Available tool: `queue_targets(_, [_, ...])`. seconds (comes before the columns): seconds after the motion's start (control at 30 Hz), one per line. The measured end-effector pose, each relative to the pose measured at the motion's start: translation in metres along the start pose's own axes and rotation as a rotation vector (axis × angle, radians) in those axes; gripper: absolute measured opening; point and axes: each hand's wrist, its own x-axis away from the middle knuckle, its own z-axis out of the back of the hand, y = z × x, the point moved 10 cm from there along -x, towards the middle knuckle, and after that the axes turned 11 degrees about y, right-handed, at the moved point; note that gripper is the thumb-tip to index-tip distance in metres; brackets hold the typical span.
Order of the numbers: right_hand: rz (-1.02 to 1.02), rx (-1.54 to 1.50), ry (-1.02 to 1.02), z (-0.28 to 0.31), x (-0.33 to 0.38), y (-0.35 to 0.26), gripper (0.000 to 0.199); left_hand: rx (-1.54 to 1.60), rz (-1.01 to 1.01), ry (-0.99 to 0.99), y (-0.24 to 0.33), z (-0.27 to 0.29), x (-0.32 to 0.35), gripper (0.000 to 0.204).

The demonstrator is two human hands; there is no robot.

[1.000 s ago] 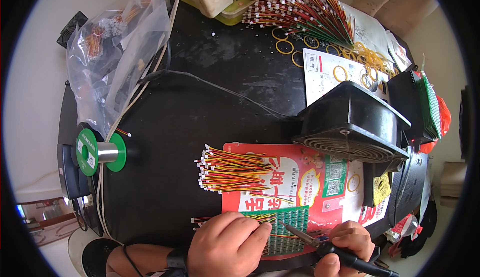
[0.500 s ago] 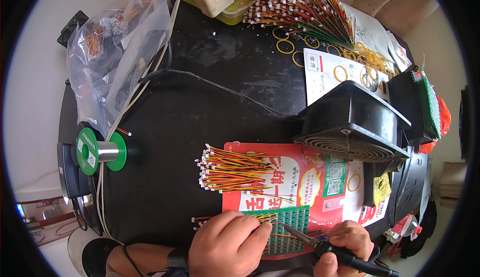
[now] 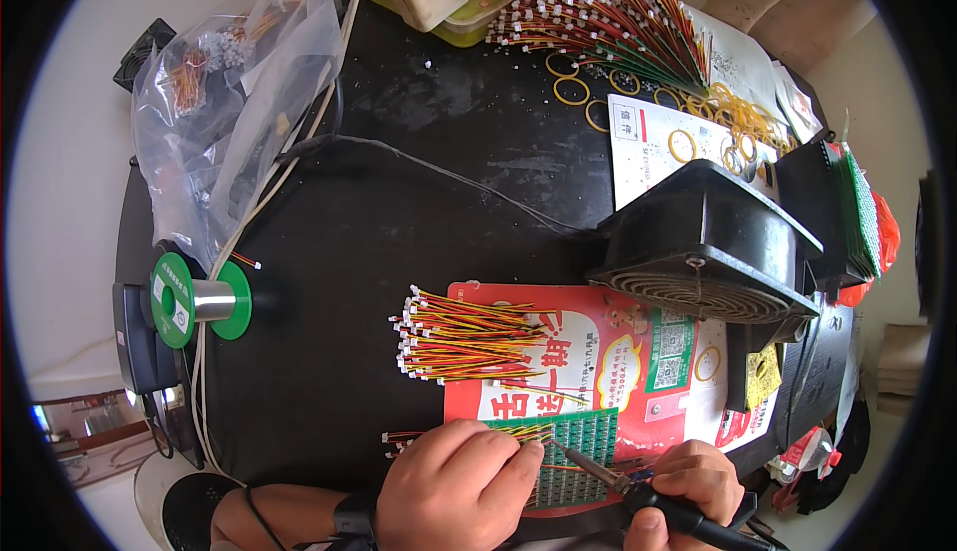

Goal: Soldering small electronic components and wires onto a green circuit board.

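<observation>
Pinched at the board's left side, my left hand (image 3: pixel 461 486) presses on thin red, yellow and black wires; their white connectors stick out past its left edge. Beneath the fingertips lies a green circuit board (image 3: pixel 590 441) with rows of small pads. My right hand (image 3: pixel 698 486) grips a soldering iron (image 3: pixel 663 507) with a black handle, its tip touching or just above the board beside my left fingertips. Some wire ends lie across the board under the iron. Above the board, a pile of connector wires (image 3: pixel 469 337) rests on a red printed sheet (image 3: pixel 638 352).
A black fan (image 3: pixel 708 242) stands right of the sheet. At the left are a solder spool (image 3: pixel 214 302) and a clear plastic bag (image 3: pixel 239 103). A large wire bundle (image 3: pixel 608 23) and rubber bands (image 3: pixel 733 118) lie at the back. A dark cable (image 3: pixel 449 180) crosses the table.
</observation>
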Motion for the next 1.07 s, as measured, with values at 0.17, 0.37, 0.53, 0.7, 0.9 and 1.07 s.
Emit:
queue_targets(0.17, [0.008, 0.011, 0.003, -0.001, 0.001, -0.001, 0.027, -0.003, 0.015, -0.019, -0.001, -0.002, 0.000, 0.020])
queue_targets(0.37, [-0.027, -0.028, 0.112, 0.010, 0.007, 0.000, 0.032, 0.006, 0.011, -0.023, -0.001, -0.002, 0.000, 0.020])
queue_targets(0.53, [-0.053, 0.113, 0.288, 0.020, 0.034, 0.013, 0.042, 0.023, 0.020, -0.028, -0.001, -0.001, -0.002, 0.020])
queue_targets(0.7, [-0.047, 0.034, 0.269, 0.024, 0.021, 0.006, 0.036, 0.008, 0.020, -0.017, 0.002, 0.003, -0.007, 0.021])
queue_targets(0.9, [0.033, -0.016, 0.268, 0.032, 0.019, -0.001, 0.034, -0.035, -0.206, -0.135, 0.018, -0.007, -0.005, 0.020])
queue_targets(1.07, [0.207, 0.034, 0.706, 0.075, 0.048, -0.008, 0.047, -0.092, -0.221, -0.263, 0.018, -0.017, 0.005, 0.025])
